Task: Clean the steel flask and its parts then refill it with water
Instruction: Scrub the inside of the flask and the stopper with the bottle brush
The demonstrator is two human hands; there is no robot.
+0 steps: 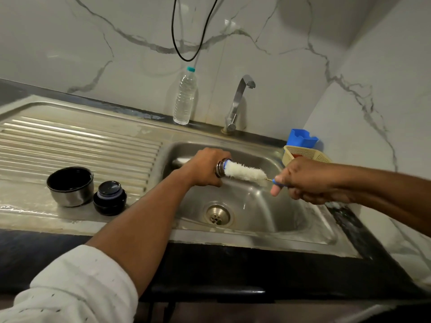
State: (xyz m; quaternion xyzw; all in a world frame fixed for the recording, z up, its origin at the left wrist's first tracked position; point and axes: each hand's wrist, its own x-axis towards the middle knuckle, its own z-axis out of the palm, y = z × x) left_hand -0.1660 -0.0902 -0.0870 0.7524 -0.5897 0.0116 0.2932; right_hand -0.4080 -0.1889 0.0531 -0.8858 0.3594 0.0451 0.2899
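Here the steel flask [219, 169] lies horizontal above the steel sink basin [256, 206] at frame centre, mouth pointing right, left hand [205, 166] wrapped around it; the right hand [303, 180] pinches the white fluffy bottle brush [245, 172] by its blue handle, tip entering the mouth.

A steel sink unit [81, 141] carries a cup [70, 186] and stopper [110, 198] on its drainboard; a bottle [185, 96] stands behind.

Brushed steel sink [310, 231], shiny metal flask [220, 168], fluffy white brush [245, 171], clear plastic bottle [185, 99], glossy marble-look wall [93, 43]
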